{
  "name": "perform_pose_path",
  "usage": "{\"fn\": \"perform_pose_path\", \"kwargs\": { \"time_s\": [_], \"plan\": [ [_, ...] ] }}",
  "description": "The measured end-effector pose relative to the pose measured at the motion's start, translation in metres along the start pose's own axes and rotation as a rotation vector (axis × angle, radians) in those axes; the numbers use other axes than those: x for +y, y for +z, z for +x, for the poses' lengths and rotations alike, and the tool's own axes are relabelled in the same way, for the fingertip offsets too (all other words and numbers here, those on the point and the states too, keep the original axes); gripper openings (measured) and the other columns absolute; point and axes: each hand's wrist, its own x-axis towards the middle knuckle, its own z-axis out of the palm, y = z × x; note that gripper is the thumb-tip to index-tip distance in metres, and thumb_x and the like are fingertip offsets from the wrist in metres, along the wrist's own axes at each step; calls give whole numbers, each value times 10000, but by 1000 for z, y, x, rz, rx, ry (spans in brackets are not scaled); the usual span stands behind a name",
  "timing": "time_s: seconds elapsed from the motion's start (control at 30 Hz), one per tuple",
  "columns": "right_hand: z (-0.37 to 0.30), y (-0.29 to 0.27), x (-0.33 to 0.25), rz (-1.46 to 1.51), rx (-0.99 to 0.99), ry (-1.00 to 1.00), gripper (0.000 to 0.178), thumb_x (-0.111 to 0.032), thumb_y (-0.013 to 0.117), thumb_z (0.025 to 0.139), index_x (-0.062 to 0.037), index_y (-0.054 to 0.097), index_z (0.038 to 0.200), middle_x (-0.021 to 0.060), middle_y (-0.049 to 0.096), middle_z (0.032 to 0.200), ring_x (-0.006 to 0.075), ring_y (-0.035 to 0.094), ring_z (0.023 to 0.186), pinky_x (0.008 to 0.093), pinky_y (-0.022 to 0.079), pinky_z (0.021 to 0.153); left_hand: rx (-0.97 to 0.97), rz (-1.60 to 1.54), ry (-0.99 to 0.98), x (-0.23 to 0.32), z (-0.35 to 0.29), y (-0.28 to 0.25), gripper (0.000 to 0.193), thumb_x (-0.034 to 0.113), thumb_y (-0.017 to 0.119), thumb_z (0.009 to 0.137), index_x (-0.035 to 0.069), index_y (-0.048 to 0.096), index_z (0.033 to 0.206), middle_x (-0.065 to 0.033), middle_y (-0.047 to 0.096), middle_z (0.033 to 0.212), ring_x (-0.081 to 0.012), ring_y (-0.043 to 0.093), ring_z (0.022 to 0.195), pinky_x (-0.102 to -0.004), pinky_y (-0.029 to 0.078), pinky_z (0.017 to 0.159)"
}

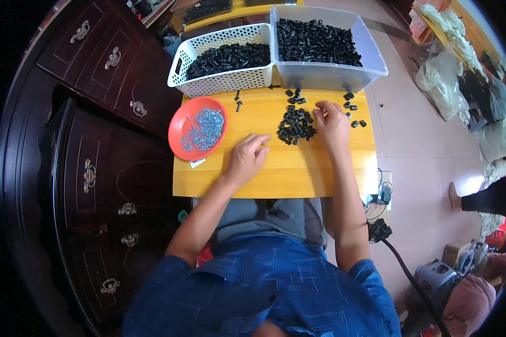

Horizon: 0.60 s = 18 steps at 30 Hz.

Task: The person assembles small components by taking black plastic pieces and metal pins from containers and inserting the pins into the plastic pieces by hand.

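My left hand (248, 159) rests low over the yellow tabletop (253, 182), its fingers loosely bent and thumb apart, with nothing visible in it. It lies between a red plate (177, 147) of small silvery screws (204, 130) and a pile of short black plastic pieces (296, 124). At the pile's right edge is my right hand (334, 124), fingers curled in toward the pieces; whatever its fingertips hold is too small to make out. More black pieces (349, 96) lie scattered past that hand. Two slim black parts (238, 104) sit right of the plate.
Along the table's far edge stand a white perforated basket (225, 83) and a clear plastic bin (331, 77), both filled with black parts. Dark wooden drawers (112, 112) border the left side. To the right, other people (483, 194) and bags (441, 84) are on the tiled floor (413, 168).
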Motion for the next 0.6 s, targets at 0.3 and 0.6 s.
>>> {"fn": "perform_pose_path", "kwargs": {
  "time_s": [0.3, 0.6],
  "plan": [
    [44, 44, 18, -224, -124, -3, 152, -225, 677, 864, -100, 712, 943, 153, 708, 968, 366, 692, 883, 473, 558, 781, 86, -98, -20, -2, -11, 6, 166, 20, 630, 882, -4, 683, 1036, -165, 690, 936, -327, 694, 851, -387, 554, 746],
    [40, 44, 27, -259, -116, -37, 161, -243, 647, 915, -91, 689, 948, 159, 702, 998, 380, 684, 868, 495, 540, 770, 89, -122, -10, -4, -9, 6, 152, -7, 640, 907, -31, 685, 1050, -128, 685, 916, -214, 687, 805, -298, 548, 710]
  ]
}}
